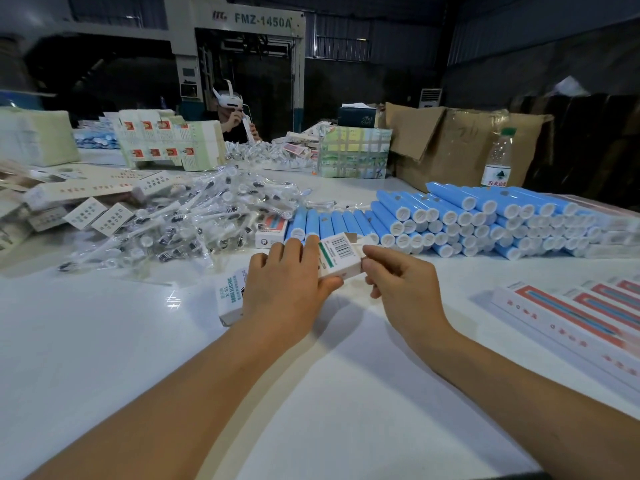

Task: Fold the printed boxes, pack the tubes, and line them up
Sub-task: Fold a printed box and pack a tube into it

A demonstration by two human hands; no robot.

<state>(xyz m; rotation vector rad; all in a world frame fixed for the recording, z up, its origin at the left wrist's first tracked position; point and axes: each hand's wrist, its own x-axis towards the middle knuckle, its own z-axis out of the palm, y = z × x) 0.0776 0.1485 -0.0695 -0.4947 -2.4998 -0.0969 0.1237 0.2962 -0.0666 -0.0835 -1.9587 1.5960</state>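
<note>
One printed box (341, 259) between two hands: left hand (287, 282), right hand (403, 282).

The tubes (485, 220) are blue with white caps, the held box (341, 258) white with a black barcode and green stripe.

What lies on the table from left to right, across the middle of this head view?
Heap of clear-wrapped brush heads → white printed box held by both hands → stack of blue tubes with white caps → clear plastic water bottle.

White table (104, 341) bears blue tubes (485, 223), bagged brush heads (180, 220), printed boxes (571, 313).
</note>
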